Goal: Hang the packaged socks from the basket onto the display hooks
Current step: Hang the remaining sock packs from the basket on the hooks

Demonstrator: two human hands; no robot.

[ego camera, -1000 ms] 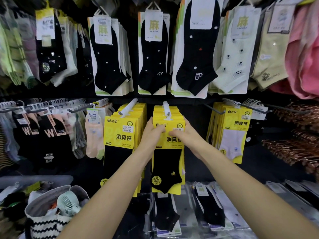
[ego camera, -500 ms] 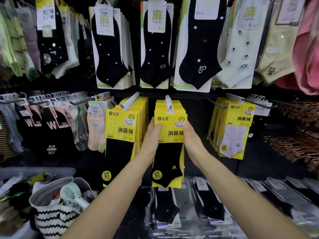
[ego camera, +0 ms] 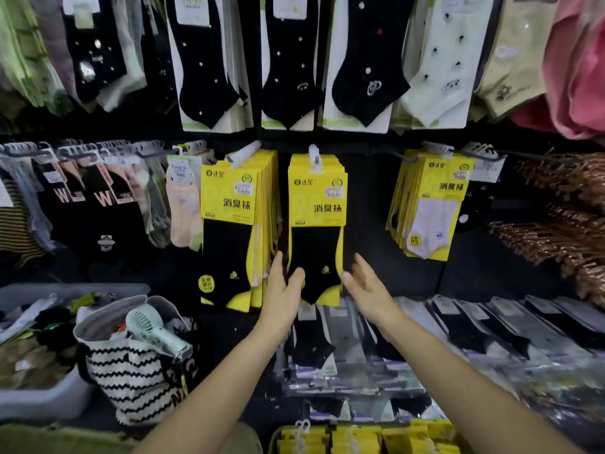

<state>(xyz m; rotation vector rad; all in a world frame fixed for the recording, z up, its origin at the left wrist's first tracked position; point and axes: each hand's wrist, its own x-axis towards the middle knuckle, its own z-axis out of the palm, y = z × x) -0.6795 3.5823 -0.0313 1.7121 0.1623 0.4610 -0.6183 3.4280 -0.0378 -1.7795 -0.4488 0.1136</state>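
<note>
A: Entry. Location of the pack?

B: Front sock pack (ego camera: 317, 204) hangs on the centre display hook (ego camera: 313, 155), at the head of a stack of like yellow cards. A second yellow stack (ego camera: 229, 204) hangs just beside it. More yellow packs (ego camera: 360, 437) lie at the bottom edge; their container is not legible.

A: Hands?

B: Left hand (ego camera: 283, 291): fingers straight along the pack's lower left edge, thumb laid on the black sock. Right hand (ego camera: 368, 286): fingers spread, just beside the lower right corner; contact cannot be determined.

A: Handling estimate?

B: Judgement only: light. Card header stiff, sock below soft and floppy, wrapper probably slick. Best hold is the card top, either side of the hanger hole, so the hole can be steered onto the hook. A low grip would likely let it swing and bend
</note>
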